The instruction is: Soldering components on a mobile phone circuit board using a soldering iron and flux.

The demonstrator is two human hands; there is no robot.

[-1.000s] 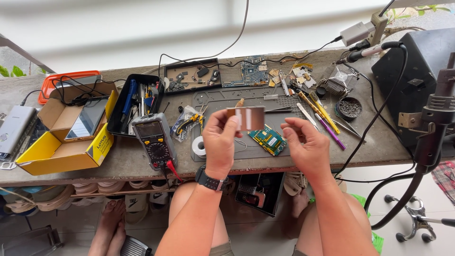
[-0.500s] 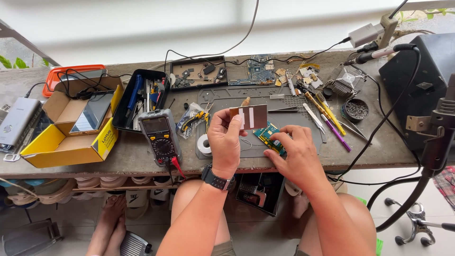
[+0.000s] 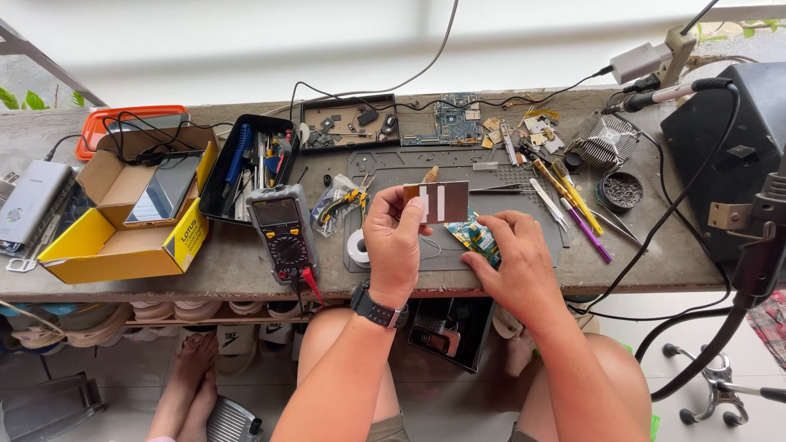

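Note:
My left hand holds up a small brown rectangular piece with white stripes, pinched above the grey work mat. A dark watch sits on that wrist. My right hand rests palm down on the mat, fingers pressing on a small green circuit board. A roll of white tape lies just left of my left hand.
A multimeter with red probe lies left of the mat. A yellow cardboard box, a black tool tray, a parts tray, tweezers and pens, and a black station with cables crowd the bench.
My right hand came down from the air onto the green circuit board on the mat. My left hand kept the striped piece raised in about the same place.

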